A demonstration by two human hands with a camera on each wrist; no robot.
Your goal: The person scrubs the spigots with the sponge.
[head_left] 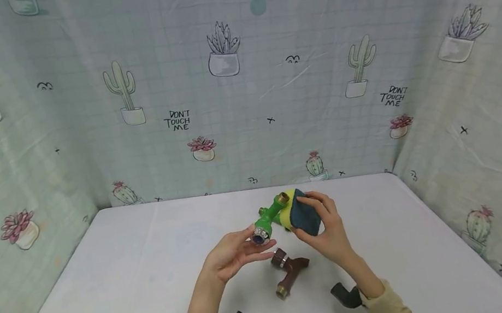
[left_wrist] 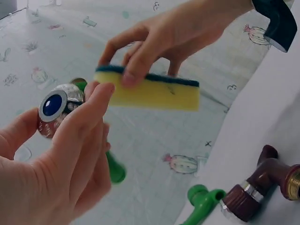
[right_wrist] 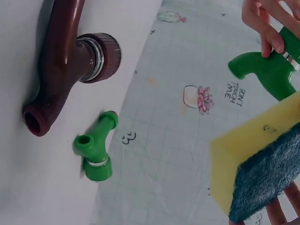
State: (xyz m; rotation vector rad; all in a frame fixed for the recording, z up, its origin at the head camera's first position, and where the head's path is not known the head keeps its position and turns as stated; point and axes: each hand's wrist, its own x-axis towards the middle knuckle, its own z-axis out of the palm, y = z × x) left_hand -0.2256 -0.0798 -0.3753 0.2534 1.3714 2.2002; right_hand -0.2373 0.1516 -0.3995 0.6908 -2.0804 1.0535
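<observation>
Left hand (head_left: 233, 254) raised, pinching green silver-ended tap (head_left: 269, 215), thumb opposite fingers; right hand (head_left: 332, 229) arched, pinching rectangular yellow-and-blue sponge (head_left: 305, 216).

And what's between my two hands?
In the head view: the held green tap by your left hand, then the sponge in your right hand. Another green tap shows partly behind.

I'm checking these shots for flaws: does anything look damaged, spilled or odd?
One small thing: the sponge in the right hand has a dark mark on its yellow side, perhaps a smudge or print, odd because the yellow around it is plain. I see no spill on the white table.
</observation>
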